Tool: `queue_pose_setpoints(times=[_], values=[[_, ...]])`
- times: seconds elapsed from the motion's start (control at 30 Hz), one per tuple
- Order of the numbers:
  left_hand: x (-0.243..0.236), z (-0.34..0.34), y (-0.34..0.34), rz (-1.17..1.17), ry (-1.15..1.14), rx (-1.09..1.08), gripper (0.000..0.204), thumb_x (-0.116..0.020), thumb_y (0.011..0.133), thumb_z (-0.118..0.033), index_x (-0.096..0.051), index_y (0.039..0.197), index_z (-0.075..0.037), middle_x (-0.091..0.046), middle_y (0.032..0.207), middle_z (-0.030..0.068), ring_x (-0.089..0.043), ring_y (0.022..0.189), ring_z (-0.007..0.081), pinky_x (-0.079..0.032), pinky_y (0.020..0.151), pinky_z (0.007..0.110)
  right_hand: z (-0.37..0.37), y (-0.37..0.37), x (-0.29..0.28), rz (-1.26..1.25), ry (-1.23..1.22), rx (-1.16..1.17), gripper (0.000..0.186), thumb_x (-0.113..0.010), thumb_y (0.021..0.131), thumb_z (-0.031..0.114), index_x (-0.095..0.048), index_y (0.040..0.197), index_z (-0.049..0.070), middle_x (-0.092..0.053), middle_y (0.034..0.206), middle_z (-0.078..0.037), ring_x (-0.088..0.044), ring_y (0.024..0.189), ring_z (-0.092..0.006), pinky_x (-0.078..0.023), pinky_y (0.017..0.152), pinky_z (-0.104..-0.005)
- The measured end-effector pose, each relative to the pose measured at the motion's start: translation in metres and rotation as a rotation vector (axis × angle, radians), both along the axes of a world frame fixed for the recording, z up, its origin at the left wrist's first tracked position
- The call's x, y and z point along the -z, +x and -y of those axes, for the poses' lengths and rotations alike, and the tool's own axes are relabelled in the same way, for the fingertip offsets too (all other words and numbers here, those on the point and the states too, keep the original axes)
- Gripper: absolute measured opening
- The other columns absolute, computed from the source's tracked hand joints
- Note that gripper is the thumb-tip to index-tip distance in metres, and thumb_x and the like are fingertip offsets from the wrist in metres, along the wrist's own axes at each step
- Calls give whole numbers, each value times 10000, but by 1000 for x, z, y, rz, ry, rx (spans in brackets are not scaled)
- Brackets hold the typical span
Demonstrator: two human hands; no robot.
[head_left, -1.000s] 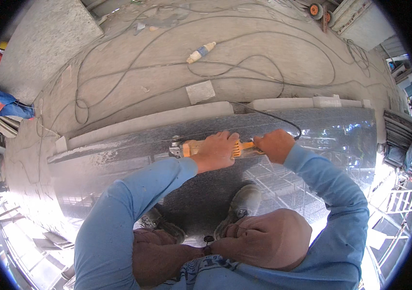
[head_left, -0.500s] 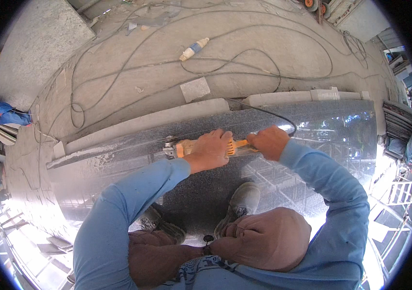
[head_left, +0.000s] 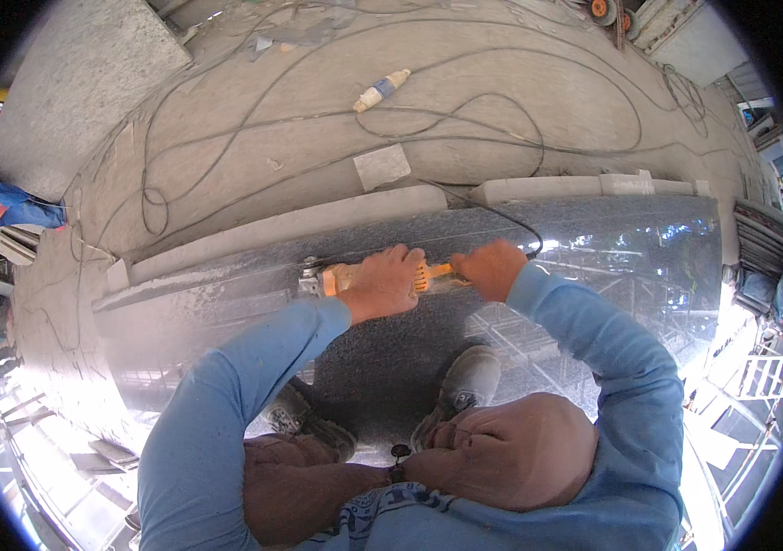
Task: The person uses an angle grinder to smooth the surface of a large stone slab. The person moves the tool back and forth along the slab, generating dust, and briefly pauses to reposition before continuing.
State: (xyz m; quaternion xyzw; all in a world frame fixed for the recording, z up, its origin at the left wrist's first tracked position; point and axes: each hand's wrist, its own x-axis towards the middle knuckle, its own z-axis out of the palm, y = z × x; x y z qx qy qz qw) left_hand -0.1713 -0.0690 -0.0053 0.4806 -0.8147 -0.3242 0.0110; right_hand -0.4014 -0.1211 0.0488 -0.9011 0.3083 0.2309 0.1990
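My left hand is wrapped over the body of an orange angle grinder, fingers curled down its far side. My right hand is closed around the rear end of the same tool, just to the right of the left one. The grinder lies crosswise in front of me, its metal head sticking out to the left of my left hand; I cannot tell whether it touches the surface below. A black cord loops up beside my right hand and runs away from me.

Under both hands is a dark, glossy stone slab, reaching well out to either side, with pale dust to the left of my hands. Nearer to me than my hands are my two shoes. Just beyond the slab's far edge lie long pale strips, and past them a small pale square piece. Farther out, straight ahead of my hands, a cream-and-blue connector lies among looping cables on the dusty floor.
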Motion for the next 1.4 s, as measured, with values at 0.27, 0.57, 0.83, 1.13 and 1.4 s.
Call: queue_pose_setpoints(times=[0.27,0.57,0.83,1.13,1.4], values=[[-8,-1,-12,-47,-34,-11,673,-779,704,-276,-511,1282,-58,-574,1076,168,-616,1040,361,-526,886,470,1,-11,-18,4,-13,-14,221,-641,870,139,-633,1082,78,-722,823,-145,-726,792,-339,-576,696,-473],[-23,8,-44,-105,-47,-5,686,-789,702,-271,-507,1287,-50,-576,1078,171,-626,1026,363,-535,873,471,6,-40,-47,-68,-29,13,212,-650,864,133,-626,1063,65,-715,806,-159,-726,767,-339,-577,673,-473],[-21,8,-45,-96,-29,2,692,-796,702,-265,-506,1288,-39,-578,1086,179,-623,1032,367,-535,861,477,6,-42,-36,-56,-35,-3,192,-657,858,121,-627,1044,79,-712,778,-142,-725,744,-333,-572,639,-468],[-10,4,-29,-67,-22,8,700,-790,699,-266,-508,1297,-34,-570,1092,176,-619,1032,361,-529,869,469,2,-31,-16,-13,-28,-19,239,-667,837,114,-614,1070,90,-717,806,-141,-727,769,-334,-577,654,-467],[3,-1,-9,-20,-39,22,692,-782,701,-286,-511,1291,-45,-567,1089,173,-616,1034,363,-533,866,474,-1,-10,-4,-11,2,-12,267,-677,838,126,-618,1094,81,-721,821,-144,-729,790,-331,-577,675,-467]])
